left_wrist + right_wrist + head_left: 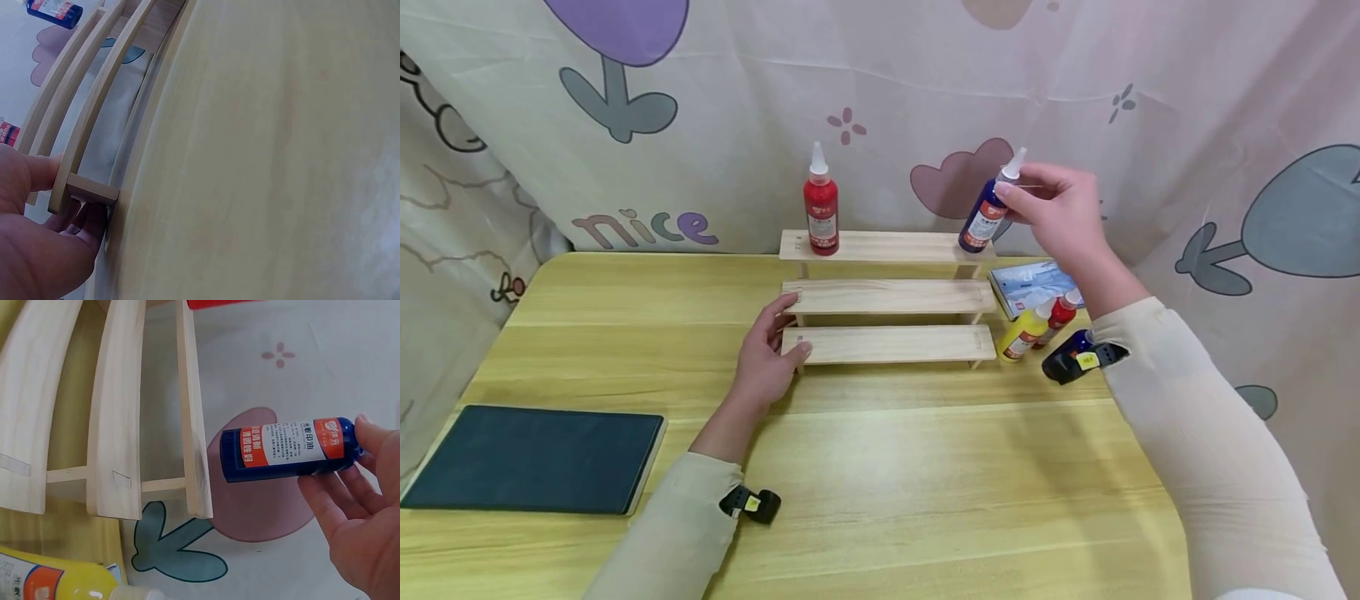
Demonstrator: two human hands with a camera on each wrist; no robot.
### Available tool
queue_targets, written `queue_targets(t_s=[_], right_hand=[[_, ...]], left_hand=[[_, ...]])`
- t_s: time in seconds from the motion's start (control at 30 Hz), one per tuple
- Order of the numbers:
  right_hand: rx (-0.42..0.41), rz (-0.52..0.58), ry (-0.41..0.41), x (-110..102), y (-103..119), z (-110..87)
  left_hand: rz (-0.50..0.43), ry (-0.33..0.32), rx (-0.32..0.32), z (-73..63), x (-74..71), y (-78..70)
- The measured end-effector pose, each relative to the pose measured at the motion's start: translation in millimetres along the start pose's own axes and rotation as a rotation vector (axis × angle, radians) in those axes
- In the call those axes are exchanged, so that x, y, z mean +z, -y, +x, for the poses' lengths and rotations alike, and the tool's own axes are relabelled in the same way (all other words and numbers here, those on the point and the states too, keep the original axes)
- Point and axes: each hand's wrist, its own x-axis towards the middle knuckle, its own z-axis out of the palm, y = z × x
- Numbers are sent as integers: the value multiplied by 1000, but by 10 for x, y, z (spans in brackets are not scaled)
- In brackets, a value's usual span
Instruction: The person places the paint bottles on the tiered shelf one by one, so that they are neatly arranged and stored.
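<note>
My right hand pinches a blue ink bottle near its white nozzle. The bottle leans over the right end of the top step of a three-tier wooden rack. In the right wrist view, a gap shows between the bottle base and the top board. My left hand grips the rack's left end, its thumb on the lowest board and its fingers behind and under it. A red ink bottle stands upright on the left of the top step.
Right of the rack stand a yellow bottle and another red bottle; a second blue bottle is partly covered by the wrist camera. A light-blue box lies behind them. At left lies a dark flat tablet-like slab. A patterned curtain hangs behind.
</note>
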Motion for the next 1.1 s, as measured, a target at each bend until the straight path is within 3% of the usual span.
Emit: queue_targets(t_s=[0.23,0.53,0.87,1.1], right_hand=[[30,-34,42,77,-58,146],[60,-93,70,116,-110,182],[65,-123,53,142,-136,135],[31,-155,-10,29,-109,-36]], left_hand=[[-6,0,-14,-16,1,-16],[-11,6,-18,-26,4,-47],[-12,3,-2,-15,2,-12],[-3,1,12,-20,1,0]])
